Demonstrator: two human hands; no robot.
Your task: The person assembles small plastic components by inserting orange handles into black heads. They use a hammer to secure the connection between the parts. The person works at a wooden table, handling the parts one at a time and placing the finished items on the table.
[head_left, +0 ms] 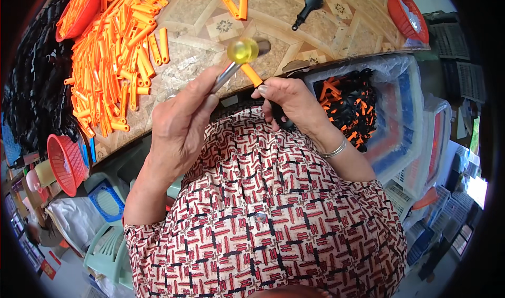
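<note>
My left hand (181,119) is closed round the metal handle of a mallet (243,51) with a yellow see-through face. The mallet's head is over the table's near edge, just above the far end of an orange handle piece (252,76). I cannot tell whether they touch. My right hand (292,100) grips the near end of that orange piece, which joins a black part (284,122) mostly hidden by my fingers. To the left of the mallet, a large heap of similar orange pieces (115,71) covers the table (194,50).
A black tool-shaped part (310,7) lies at the far side. Red baskets (68,164) stand at the left, and another red basket (407,16) at the far right. Beside my right arm, a plastic-lined bin (402,103) holds black and orange parts (350,108).
</note>
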